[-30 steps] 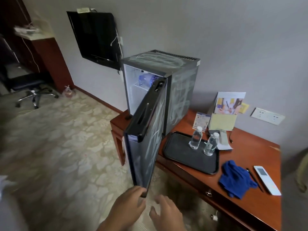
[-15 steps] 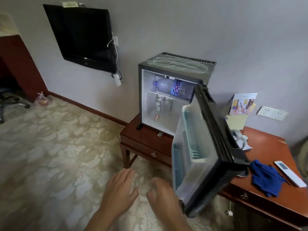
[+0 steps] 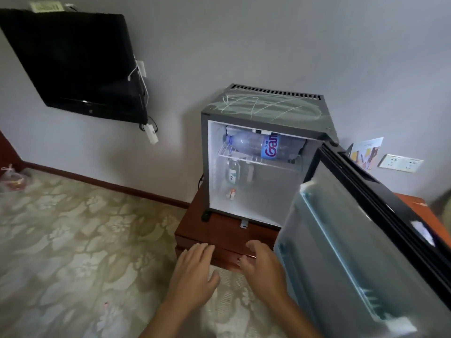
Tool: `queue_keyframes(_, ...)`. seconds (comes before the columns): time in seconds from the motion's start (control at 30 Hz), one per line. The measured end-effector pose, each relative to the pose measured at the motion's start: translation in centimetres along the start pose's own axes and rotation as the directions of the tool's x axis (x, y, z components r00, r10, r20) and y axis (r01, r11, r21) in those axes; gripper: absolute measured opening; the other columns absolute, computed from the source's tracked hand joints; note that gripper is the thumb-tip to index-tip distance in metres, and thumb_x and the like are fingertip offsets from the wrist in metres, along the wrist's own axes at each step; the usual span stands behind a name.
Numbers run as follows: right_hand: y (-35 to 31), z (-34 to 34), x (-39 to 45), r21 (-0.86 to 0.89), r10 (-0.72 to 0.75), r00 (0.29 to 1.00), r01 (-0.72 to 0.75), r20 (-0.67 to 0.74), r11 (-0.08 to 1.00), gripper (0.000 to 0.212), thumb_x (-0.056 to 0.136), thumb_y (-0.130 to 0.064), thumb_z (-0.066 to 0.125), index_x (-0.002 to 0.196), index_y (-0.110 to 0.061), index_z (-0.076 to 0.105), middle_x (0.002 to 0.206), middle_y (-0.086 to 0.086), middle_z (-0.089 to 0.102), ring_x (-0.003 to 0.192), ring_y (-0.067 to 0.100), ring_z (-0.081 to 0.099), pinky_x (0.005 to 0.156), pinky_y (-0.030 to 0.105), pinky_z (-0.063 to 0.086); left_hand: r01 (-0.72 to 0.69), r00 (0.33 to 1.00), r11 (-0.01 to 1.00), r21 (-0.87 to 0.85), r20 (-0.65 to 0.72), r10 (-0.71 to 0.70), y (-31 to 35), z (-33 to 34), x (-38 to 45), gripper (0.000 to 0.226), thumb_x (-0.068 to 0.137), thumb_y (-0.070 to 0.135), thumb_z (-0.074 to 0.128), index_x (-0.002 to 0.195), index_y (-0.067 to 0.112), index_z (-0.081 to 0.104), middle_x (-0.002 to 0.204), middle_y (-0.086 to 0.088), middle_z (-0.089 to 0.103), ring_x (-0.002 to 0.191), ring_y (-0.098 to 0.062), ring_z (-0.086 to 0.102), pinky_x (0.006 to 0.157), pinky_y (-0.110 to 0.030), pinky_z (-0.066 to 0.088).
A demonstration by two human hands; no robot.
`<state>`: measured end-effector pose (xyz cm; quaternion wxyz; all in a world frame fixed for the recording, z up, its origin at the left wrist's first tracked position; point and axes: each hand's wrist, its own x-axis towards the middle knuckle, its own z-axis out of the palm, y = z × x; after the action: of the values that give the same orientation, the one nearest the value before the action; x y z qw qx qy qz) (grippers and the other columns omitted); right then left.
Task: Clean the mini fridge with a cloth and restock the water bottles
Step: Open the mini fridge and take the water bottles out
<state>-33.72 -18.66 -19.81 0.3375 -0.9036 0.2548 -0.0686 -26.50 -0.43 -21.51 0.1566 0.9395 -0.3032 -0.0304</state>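
The grey mini fridge (image 3: 268,111) stands on a wooden desk (image 3: 219,235), its door (image 3: 361,240) swung wide open toward the right. Inside, a large water bottle (image 3: 263,145) with a blue label lies on the wire shelf. A small bottle (image 3: 233,172) stands below it, and a small orange-and-white scrap (image 3: 231,193) lies on the fridge floor. My left hand (image 3: 195,272) and my right hand (image 3: 263,269) hover empty in front of the desk edge, fingers relaxed. The cloth is hidden behind the door.
A black television (image 3: 73,62) hangs on the wall at left. A wall socket (image 3: 400,163) and a leaflet (image 3: 366,150) show behind the door. Patterned carpet (image 3: 73,252) covers the floor, with a plastic bag (image 3: 11,179) at far left.
The fridge door has swung from nearly edge-on to wide open at right. My view moved in front of the fridge, and both hands came up, empty, off the door.
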Motion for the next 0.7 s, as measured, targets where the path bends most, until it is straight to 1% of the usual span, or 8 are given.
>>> queue_keyframes(0.13, -2.4, 2.3, 6.7, 0.030, 0.081, 0.996, -0.082, 0.028, 0.996, 0.039, 0.093, -0.037, 0.061, 0.131, -0.033, 0.057, 0.129, -0.016, 0.060, 0.114, 0.004, 0.057, 0.090, 0.024, 0.047, 0.020, 0.999, 0.999, -0.032, 0.051, -0.018, -4.0, -1.3, 6.0, 0.067, 0.094, 0.050, 0.041, 0.154, 0.020, 0.042, 0.156, 0.003, 0.042, 0.148, -0.019, 0.036, 0.122, -0.039, 0.029)
queue_keyframes(0.23, -4.7, 3.1, 12.8, 0.024, 0.109, 0.994, -0.109, 0.014, 0.994, 0.041, 0.090, -0.035, 0.060, 0.131, -0.030, 0.058, 0.129, -0.011, 0.060, 0.115, 0.011, 0.059, 0.092, 0.030, 0.049, -0.005, 0.999, 1.000, 0.002, 0.046, 0.005, -7.1, -2.2, 10.1, 0.062, 0.086, 0.049, 0.046, 0.136, 0.018, 0.063, 0.138, 0.001, 0.062, 0.129, -0.022, 0.059, 0.104, -0.039, 0.051)
queue_keyframes(0.37, -6.7, 4.0, 20.4, 0.042, 0.132, 0.991, -0.133, 0.038, 0.990, 0.044, 0.092, -0.029, 0.061, 0.135, -0.024, 0.054, 0.132, -0.002, 0.057, 0.112, 0.020, 0.060, 0.088, 0.032, 0.046, 0.037, 0.988, 0.997, -0.071, 0.155, -0.026, -10.2, -2.4, 13.7, 0.061, 0.085, 0.046, 0.050, 0.137, 0.017, 0.061, 0.139, 0.001, 0.058, 0.130, -0.022, 0.057, 0.102, -0.037, 0.052)
queue_keyframes(0.47, -7.9, 4.8, 26.4, 0.001, 0.127, 0.990, -0.128, 0.067, 0.992, 0.046, 0.094, -0.025, 0.061, 0.138, -0.021, 0.051, 0.136, 0.005, 0.054, 0.110, 0.026, 0.060, 0.089, 0.032, 0.048, -0.001, 0.979, 0.995, -0.096, 0.204, 0.020, -11.1, -2.8, 16.2, 0.060, 0.074, 0.051, 0.051, 0.120, 0.019, 0.073, 0.122, 0.001, 0.070, 0.109, -0.019, 0.071, 0.084, -0.035, 0.061)
queue_keyframes(0.53, -8.6, 5.6, 31.0, -0.031, 0.136, 0.986, -0.134, 0.098, 0.990, 0.061, 0.095, -0.024, 0.062, 0.151, -0.018, 0.039, 0.150, 0.009, 0.044, 0.126, 0.032, 0.055, 0.100, 0.037, 0.047, -0.034, 0.984, 0.998, -0.051, 0.170, 0.042, -12.4, -2.8, 18.5, 0.062, 0.075, 0.051, 0.049, 0.123, 0.021, 0.072, 0.126, 0.003, 0.067, 0.114, -0.017, 0.069, 0.090, -0.034, 0.060)
queue_keyframes(0.6, -9.4, 6.7, 34.5, -0.055, 0.136, 0.985, -0.131, 0.105, 0.990, 0.073, 0.094, -0.019, 0.062, 0.157, -0.015, 0.027, 0.155, 0.011, 0.038, 0.131, 0.036, 0.052, 0.103, 0.042, 0.048, -0.046, 0.980, 0.997, -0.068, 0.188, 0.058, -13.8, -3.1, 20.5, 0.067, 0.085, 0.050, 0.041, 0.145, 0.022, 0.054, 0.149, 0.005, 0.049, 0.139, -0.017, 0.048, 0.114, -0.039, 0.043)
queue_keyframes(0.63, -9.6, 7.1, 35.7, -0.045, 0.157, 0.983, -0.154, 0.096, 0.987, 0.074, 0.093, -0.017, 0.063, 0.157, -0.014, 0.026, 0.151, 0.013, 0.042, 0.123, 0.036, 0.058, 0.097, 0.043, 0.053, -0.051, 0.979, 0.996, -0.075, 0.196, 0.065, -14.5, -3.0, 20.9, 0.069, 0.088, 0.050, 0.038, 0.150, 0.022, 0.047, 0.154, 0.005, 0.042, 0.145, -0.017, 0.039, 0.118, -0.040, 0.036)
queue_keyframes(0.7, -9.9, 8.2, 38.0, -0.035, 0.245, 0.967, -0.243, 0.067, 0.969, 0.062, 0.093, -0.016, 0.062, 0.150, -0.010, 0.038, 0.127, 0.014, 0.059, 0.096, 0.030, 0.067, 0.073, 0.036, 0.057, -0.085, 0.979, 0.995, -0.046, 0.182, 0.092, -16.1, -3.5, 22.6, 0.065, 0.084, 0.051, 0.044, 0.142, 0.023, 0.056, 0.145, 0.004, 0.052, 0.134, -0.017, 0.052, 0.109, -0.039, 0.047)
